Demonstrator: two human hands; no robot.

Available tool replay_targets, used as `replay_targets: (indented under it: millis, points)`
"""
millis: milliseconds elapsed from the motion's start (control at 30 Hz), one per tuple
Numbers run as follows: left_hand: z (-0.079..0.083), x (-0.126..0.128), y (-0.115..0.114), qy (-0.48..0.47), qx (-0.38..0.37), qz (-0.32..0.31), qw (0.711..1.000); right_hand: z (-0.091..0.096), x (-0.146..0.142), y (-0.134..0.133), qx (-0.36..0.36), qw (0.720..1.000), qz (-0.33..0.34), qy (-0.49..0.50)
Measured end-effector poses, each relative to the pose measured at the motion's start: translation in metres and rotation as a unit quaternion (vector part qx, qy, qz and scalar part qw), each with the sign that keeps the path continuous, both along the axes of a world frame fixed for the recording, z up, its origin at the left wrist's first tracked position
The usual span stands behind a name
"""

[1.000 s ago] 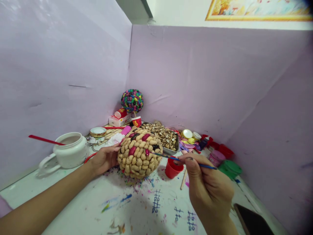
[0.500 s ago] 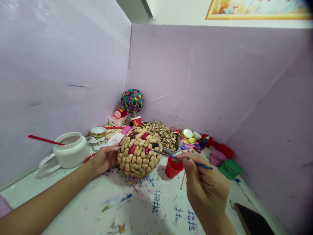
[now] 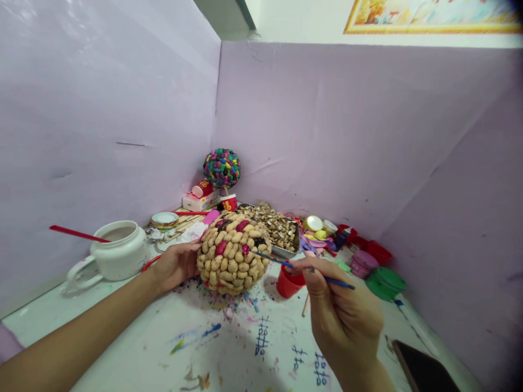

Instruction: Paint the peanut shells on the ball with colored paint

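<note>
A ball covered in peanut shells [image 3: 232, 267] sits at the centre of the table, with several shells painted magenta or black. My left hand [image 3: 177, 267] is pressed against its left side, steadying it; some of the fingers are hidden behind the ball. In my right hand [image 3: 343, 299] a thin blue paintbrush [image 3: 281, 262] is pinched between thumb and fingers. Its tip is at the ball's right front, close to a small wet-looking magenta shell [image 3: 245, 250]. Just below the brush stands a red cup [image 3: 289, 283], partly covered by the hand.
A white pot [image 3: 118, 253] with a red stick stands at left. Behind the ball are a metal tray of shells [image 3: 281, 234] and a multicoloured ball on a stick [image 3: 222, 168]. Balloons, lids and a green tub [image 3: 386, 283] lie at right, a phone [image 3: 425, 367] near the front.
The brush tip has shifted slightly left and closer to the small magenta shell. My left hand and the peanut ball stay nearly in place.
</note>
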State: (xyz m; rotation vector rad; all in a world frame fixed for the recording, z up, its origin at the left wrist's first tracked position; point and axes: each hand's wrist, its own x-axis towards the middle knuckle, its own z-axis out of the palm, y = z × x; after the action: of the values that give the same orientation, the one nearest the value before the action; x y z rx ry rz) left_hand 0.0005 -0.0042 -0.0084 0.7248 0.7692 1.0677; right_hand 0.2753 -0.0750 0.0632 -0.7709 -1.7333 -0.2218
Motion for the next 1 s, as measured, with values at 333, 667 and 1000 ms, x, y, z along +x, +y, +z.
replay_targets:
  millis: [333, 667, 1000]
  points:
    - [-0.0003, -0.0002, -0.0006, -0.002, -0.001, 0.002, 1.000, -0.0042, -0.0016, -0.0039, -0.031, 0.999, 0.021, 0.035]
    - [-0.0020, -0.0011, 0.0008, -0.004, -0.004, 0.003, 1.000, -0.0037, 0.0015, -0.0018, -0.004, 1.000, 0.004, 0.009]
    - [-0.0067, -0.0027, 0.0023, -0.011, 0.002, 0.000, 1.000, -0.0019, 0.0030, -0.0019, -0.005, 1.000, 0.010, 0.003]
